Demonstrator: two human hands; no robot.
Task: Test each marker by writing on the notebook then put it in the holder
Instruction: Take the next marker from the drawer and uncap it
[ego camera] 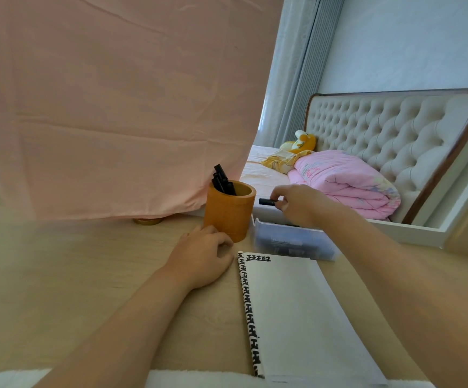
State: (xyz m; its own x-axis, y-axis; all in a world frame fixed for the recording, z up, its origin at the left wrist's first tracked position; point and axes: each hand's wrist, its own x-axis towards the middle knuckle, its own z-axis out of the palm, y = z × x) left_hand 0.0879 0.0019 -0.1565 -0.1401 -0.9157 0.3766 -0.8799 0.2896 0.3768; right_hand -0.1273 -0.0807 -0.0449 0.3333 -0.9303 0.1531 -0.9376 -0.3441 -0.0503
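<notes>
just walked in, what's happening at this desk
A person is testing markers. Their right hand pinches a black marker just above the clear plastic box that holds more of them. The left hand rests on the table by the base of the orange holder, which already has several black markers standing in it. The open notebook shows black test marks along its top and left edge.

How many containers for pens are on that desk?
2: the orange holder beside the left hand, with black markers standing in it, and the clear box just right of it, below the right hand holding a marker. The pink cloth may hide others.
</notes>
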